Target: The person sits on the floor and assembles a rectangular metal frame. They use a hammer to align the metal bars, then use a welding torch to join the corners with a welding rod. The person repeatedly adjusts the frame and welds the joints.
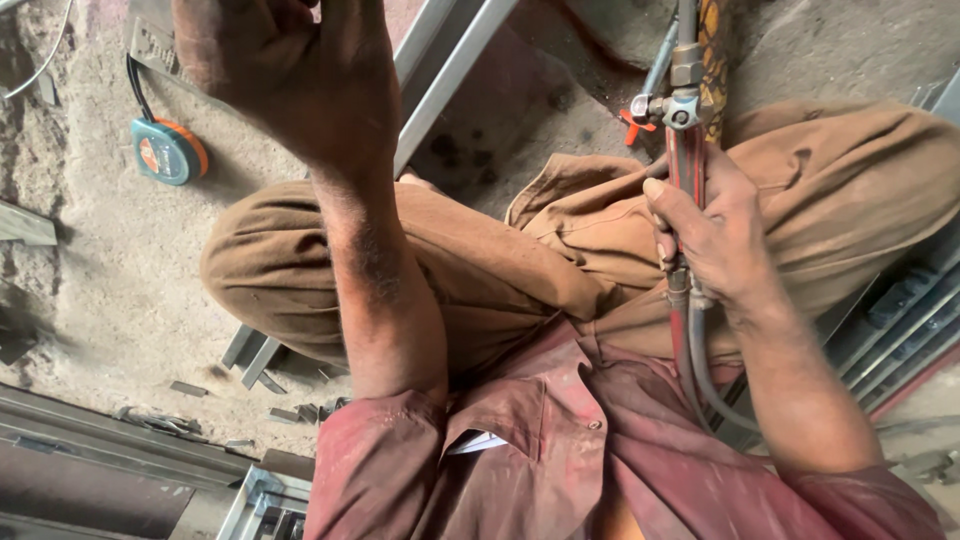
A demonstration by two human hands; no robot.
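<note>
While the right hand (pixel 715 235) is wrapped around the red handle of a gas cutting torch (pixel 685 150), its grip is closed firmly on that handle, thumb laid along the left side and fingers curled round the back. The torch runs nearly straight up and down in the head view, with its metal valve block and a small red knob just above the hand, and grey hoses (pixel 700 375) leaving the bottom of the handle and curving down past the wrist toward the dusty red shirt (pixel 560 450). It hangs over the person's right knee, which is clad in brown trousers (pixel 480 270). The left hand (pixel 285 65) is raised at the top of the picture with its back toward the camera; the fingers bend away out of sight against a grey metal piece (pixel 150 40), so I cannot tell whether that grip holds anything or is merely resting. A teal and orange tape measure (pixel 168 150) lies on the sandy floor (pixel 90 260) just left of that forearm. Pale metal bars (pixel 450 70) slant across the floor between the two arms, and short metal offcuts (pixel 255 360) lie below the left knee.
</note>
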